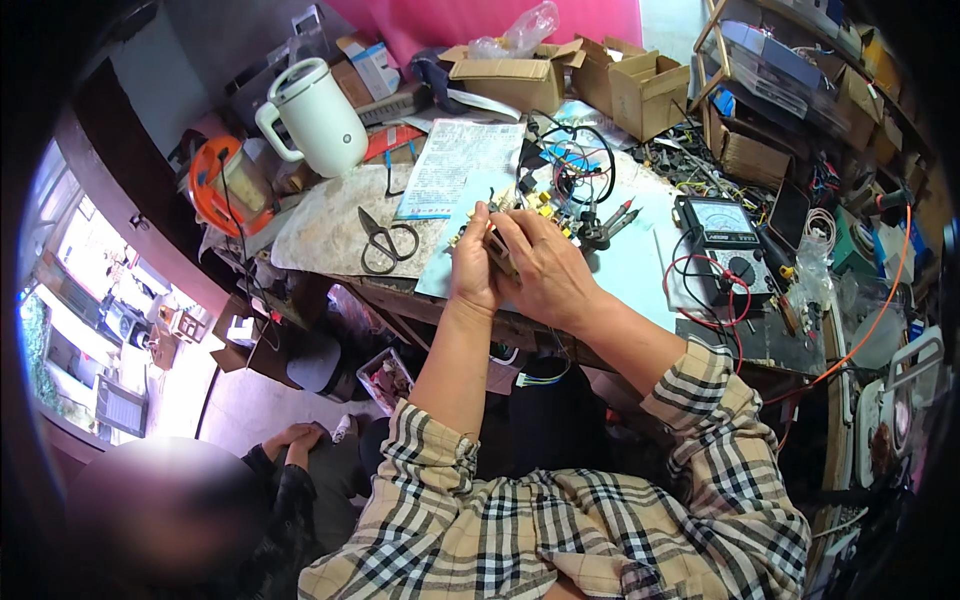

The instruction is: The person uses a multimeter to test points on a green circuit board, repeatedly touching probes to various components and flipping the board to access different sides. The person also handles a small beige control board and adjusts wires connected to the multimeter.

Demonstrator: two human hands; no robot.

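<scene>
My left hand (474, 262) and my right hand (543, 262) are closed round a small electronic assembly with yellow parts (540, 204), mostly hidden by my fingers, over the pale sheet (445, 270) at the table's front. A thin wire bundle with a white connector (535, 379) dangles below my hands. Black cables (590, 132) lie coiled just behind them, and test probes (622, 215) lie to their right. Black scissors (388, 250) lie open to the left. Farther right stands an analog multimeter (718, 222) with red and black leads.
Behind are a printed paper (458, 160), white kettle (318, 125), orange-lidded container (230, 190), cardboard boxes (645, 95) and loose small parts (685, 160). An orange cord (875, 325) runs along the right. A seated person (285, 505) is at lower left, hands near their lap.
</scene>
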